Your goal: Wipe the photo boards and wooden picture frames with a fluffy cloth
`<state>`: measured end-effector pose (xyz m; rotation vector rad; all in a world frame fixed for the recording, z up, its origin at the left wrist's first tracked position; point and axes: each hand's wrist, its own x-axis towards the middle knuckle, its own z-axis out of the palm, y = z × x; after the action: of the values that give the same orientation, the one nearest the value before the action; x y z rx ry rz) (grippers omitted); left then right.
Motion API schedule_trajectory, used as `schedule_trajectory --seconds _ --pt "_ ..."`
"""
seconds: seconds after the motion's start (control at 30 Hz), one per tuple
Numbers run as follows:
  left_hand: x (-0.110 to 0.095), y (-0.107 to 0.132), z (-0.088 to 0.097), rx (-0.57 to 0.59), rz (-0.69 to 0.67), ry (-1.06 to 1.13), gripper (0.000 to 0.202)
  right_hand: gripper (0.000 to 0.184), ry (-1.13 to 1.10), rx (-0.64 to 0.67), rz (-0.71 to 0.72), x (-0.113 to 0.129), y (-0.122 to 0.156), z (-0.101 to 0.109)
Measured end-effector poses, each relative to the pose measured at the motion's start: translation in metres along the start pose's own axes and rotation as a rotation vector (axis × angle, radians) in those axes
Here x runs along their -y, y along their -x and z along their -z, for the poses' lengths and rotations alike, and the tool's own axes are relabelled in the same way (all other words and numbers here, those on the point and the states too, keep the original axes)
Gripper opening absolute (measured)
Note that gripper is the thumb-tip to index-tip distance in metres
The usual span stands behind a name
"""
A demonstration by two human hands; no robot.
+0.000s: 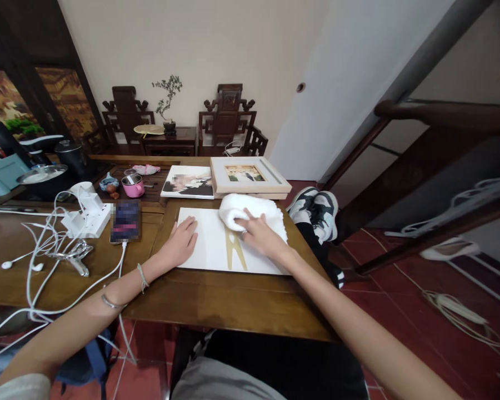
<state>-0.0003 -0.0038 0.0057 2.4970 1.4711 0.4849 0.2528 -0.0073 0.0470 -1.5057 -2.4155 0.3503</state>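
A flat white board (210, 244) with a tan stand piece (234, 250) on it lies on the wooden table (216, 300) in front of me. My left hand (181, 240) rests flat on the board's left edge, fingers spread. My right hand (258, 233) presses on a bunched white cloth (254, 214) that sits on the board's far right part, fingers curled onto the cloth.
Behind the board lie a framed photo (248, 176) and an unframed photo print (189, 182). A phone (125, 221), a white power strip (89, 218) with tangled cables, a metal clip (73, 255) and a pink pot (133, 186) sit at left. Shoes (319, 214) stand on the floor at right.
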Motion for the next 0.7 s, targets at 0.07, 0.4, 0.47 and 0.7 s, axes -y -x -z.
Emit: schedule_trajectory --seconds 0.07,0.4,0.47,0.7 --pt "0.0 0.0 0.0 0.003 0.001 0.0 0.045 0.054 0.018 0.028 0.006 0.008 0.019 -0.006" --pt "-0.006 0.001 0.002 0.013 0.031 -0.011 0.044 0.052 -0.041 0.246 0.132 0.05 0.134 0.019" --pt "-0.006 0.001 0.002 0.017 0.027 -0.013 0.045 0.052 -0.033 0.259 0.112 0.046 0.118 0.021" --pt "-0.004 0.001 0.003 0.018 0.037 0.005 0.045 0.059 0.054 0.143 0.056 0.019 0.009 0.014"
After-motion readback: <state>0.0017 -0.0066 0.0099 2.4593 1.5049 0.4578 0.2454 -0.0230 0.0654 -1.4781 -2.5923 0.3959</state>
